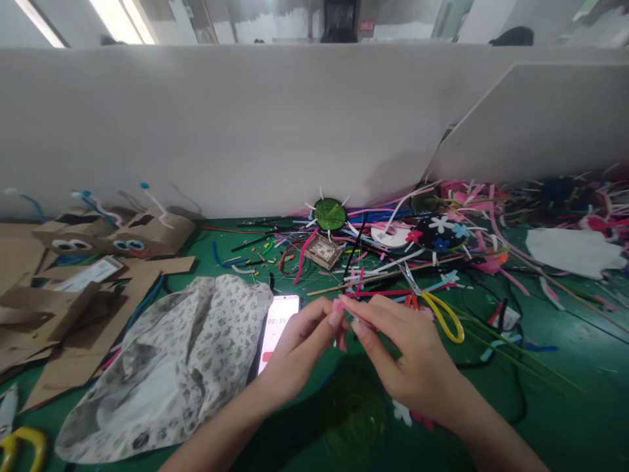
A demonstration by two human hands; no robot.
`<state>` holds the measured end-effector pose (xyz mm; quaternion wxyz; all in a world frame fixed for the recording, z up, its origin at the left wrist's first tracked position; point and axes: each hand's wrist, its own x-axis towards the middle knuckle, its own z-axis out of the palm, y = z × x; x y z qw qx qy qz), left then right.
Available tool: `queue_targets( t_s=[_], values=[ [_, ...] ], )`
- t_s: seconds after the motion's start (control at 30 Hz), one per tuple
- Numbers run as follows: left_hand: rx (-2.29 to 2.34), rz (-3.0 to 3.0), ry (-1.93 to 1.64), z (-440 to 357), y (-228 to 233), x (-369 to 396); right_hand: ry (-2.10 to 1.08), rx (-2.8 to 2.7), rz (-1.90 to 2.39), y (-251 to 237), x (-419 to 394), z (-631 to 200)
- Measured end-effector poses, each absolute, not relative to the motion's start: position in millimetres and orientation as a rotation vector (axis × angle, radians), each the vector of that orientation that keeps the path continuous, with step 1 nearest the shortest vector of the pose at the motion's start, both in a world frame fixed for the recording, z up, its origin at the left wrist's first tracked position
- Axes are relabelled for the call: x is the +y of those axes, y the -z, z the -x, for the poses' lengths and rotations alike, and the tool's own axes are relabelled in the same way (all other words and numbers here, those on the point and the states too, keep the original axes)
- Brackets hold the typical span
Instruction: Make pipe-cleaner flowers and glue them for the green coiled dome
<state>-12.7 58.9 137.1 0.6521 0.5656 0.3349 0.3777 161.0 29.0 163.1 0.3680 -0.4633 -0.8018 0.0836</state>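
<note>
- A short pink pipe cleaner [344,307] is pinched between both hands just below the centre of the view, above the green mat [565,406].
- The left hand [299,347] is seen with thumb and forefinger closed on the pink piece's left end; the other fingers are curled loosely.
- The right hand [407,354] is seen with its fingertips clamped on the same piece from the 3 o'clock side, touching the left hand's fingertips.
- A phone [278,328] with a lit screen is found just at 9 o'clock of the left hand, partly under a flowered cloth [171,367].
- Yellow-handled scissors [437,308] are laid near the right hand at 2 o'clock.
- A green disc [330,214] with white spokes is set at 12 o'clock, against the white partition [246,131].
- A heap of coloured pipe cleaners [472,216] is spread at 1 to 2 o'clock.
- Cardboard figures [122,239] with googly eyes are placed at 10 o'clock.
</note>
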Motion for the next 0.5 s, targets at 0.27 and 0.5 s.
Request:
queue_targets(
  t_s=[0.27, 0.5],
  values=[
    [0.754, -1.237, -0.885, 11, -138, 58, -0.024, -1.927, 1.109, -168, 28, -160],
    [0.676, -1.137, -0.735, 13, -133, 54, 0.433, -2.119, 1.107, -175, 13, -153]
  ],
)
